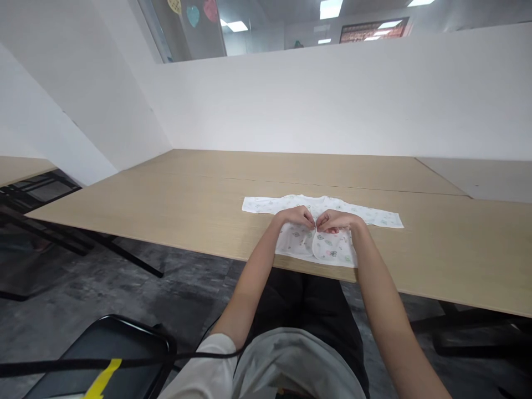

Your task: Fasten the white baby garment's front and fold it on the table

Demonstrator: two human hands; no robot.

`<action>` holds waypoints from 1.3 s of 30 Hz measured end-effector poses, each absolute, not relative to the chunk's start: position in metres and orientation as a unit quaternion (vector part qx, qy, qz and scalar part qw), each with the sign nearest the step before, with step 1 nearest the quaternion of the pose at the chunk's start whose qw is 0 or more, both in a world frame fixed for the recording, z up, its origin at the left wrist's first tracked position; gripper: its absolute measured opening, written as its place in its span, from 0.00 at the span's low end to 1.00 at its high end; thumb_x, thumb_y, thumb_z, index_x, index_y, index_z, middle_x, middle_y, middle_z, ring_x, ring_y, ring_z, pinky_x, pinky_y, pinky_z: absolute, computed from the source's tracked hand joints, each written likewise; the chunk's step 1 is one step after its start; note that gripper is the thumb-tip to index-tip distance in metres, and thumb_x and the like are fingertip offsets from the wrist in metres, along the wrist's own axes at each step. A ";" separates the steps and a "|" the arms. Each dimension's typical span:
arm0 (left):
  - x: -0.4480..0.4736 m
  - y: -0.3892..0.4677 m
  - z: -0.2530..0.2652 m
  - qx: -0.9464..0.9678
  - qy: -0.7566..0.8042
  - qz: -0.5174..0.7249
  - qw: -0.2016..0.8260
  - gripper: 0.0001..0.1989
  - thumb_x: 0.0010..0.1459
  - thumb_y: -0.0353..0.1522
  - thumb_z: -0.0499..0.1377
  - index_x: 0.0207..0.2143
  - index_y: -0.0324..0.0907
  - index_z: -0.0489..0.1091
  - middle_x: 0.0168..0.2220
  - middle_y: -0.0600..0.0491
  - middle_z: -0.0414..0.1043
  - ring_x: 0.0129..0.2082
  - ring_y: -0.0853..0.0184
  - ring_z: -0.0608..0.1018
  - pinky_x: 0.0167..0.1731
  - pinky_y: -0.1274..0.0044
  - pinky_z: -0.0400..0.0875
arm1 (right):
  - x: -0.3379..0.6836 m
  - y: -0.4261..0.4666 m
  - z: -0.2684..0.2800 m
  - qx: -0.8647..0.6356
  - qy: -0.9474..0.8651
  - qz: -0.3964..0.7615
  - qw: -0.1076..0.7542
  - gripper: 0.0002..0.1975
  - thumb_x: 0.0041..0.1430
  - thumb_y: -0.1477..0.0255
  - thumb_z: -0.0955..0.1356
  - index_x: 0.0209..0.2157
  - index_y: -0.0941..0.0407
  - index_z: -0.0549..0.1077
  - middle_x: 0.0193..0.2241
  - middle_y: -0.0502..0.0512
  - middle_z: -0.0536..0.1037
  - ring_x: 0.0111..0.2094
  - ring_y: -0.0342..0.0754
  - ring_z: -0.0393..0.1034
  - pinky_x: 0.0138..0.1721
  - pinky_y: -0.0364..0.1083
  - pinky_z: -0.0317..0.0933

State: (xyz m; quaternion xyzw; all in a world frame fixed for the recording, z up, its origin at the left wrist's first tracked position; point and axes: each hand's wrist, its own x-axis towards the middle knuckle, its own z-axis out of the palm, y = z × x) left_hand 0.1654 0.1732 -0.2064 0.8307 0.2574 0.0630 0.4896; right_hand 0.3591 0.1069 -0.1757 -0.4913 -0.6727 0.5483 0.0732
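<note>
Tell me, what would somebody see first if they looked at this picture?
First, the small white baby shirt with a tiny print, spread flat near the front edge of the long wooden table, its sleeves stretched out to both sides. The person's left hand and right hand meet at its middle, pinching the cloth where the front opens. A black chair stands down at the lower left.

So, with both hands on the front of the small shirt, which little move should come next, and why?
Probably press the two front edges together: the left hand and right hand pinch the baby shirt at its middle opening, which gapes below them.
</note>
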 end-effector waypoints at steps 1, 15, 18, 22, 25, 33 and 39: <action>0.166 0.173 -0.207 0.829 0.252 0.064 0.494 0.11 0.43 0.36 0.67 0.30 0.41 0.80 0.29 0.54 0.78 0.27 0.72 0.73 0.30 0.79 0.64 | 0.359 0.107 -0.175 -0.487 -0.676 0.548 0.073 0.11 0.42 0.66 0.73 0.26 0.60 0.75 0.13 0.45 0.64 0.16 0.36 0.53 0.18 0.40 0.47; 0.164 0.171 -0.203 0.848 0.234 0.060 0.471 0.11 0.42 0.32 0.66 0.32 0.40 0.79 0.25 0.56 0.73 0.25 0.73 0.70 0.28 0.80 0.61 | 0.356 0.108 -0.178 -0.501 -0.676 0.533 0.090 0.14 0.39 0.63 0.75 0.23 0.59 0.73 0.14 0.45 0.65 0.16 0.37 0.54 0.18 0.40 0.48; 0.165 0.171 -0.204 0.847 0.237 0.071 0.471 0.11 0.41 0.32 0.67 0.30 0.39 0.78 0.25 0.56 0.72 0.25 0.74 0.70 0.28 0.80 0.61 | 0.355 0.108 -0.178 -0.506 -0.675 0.530 0.089 0.15 0.39 0.63 0.75 0.23 0.59 0.73 0.14 0.45 0.65 0.16 0.37 0.55 0.18 0.40 0.49; 0.164 0.170 -0.201 0.845 0.240 0.082 0.471 0.12 0.39 0.33 0.68 0.29 0.39 0.78 0.26 0.56 0.72 0.24 0.75 0.69 0.28 0.79 0.61 | 0.354 0.107 -0.178 -0.502 -0.672 0.536 0.095 0.14 0.38 0.64 0.75 0.24 0.59 0.74 0.14 0.45 0.64 0.16 0.37 0.55 0.18 0.40 0.50; 0.161 0.170 -0.200 0.844 0.249 0.064 0.471 0.13 0.41 0.36 0.68 0.31 0.40 0.79 0.26 0.56 0.73 0.25 0.74 0.69 0.28 0.79 0.61 | 0.353 0.106 -0.177 -0.504 -0.670 0.537 0.095 0.14 0.39 0.65 0.75 0.24 0.59 0.74 0.14 0.45 0.65 0.16 0.37 0.55 0.18 0.40 0.49; 0.162 0.172 -0.204 0.846 0.268 0.062 0.457 0.15 0.43 0.41 0.68 0.30 0.40 0.80 0.26 0.54 0.76 0.25 0.73 0.69 0.28 0.79 0.60 | 0.354 0.107 -0.180 -0.487 -0.675 0.546 0.097 0.11 0.41 0.66 0.73 0.23 0.59 0.73 0.13 0.45 0.64 0.16 0.36 0.53 0.17 0.40 0.46; 0.162 0.174 -0.206 0.848 0.263 0.053 0.457 0.12 0.43 0.38 0.67 0.28 0.40 0.80 0.25 0.54 0.75 0.24 0.73 0.70 0.27 0.79 0.61 | 0.354 0.109 -0.180 -0.502 -0.658 0.553 0.092 0.12 0.38 0.67 0.74 0.26 0.60 0.76 0.12 0.43 0.62 0.14 0.35 0.51 0.16 0.39 0.44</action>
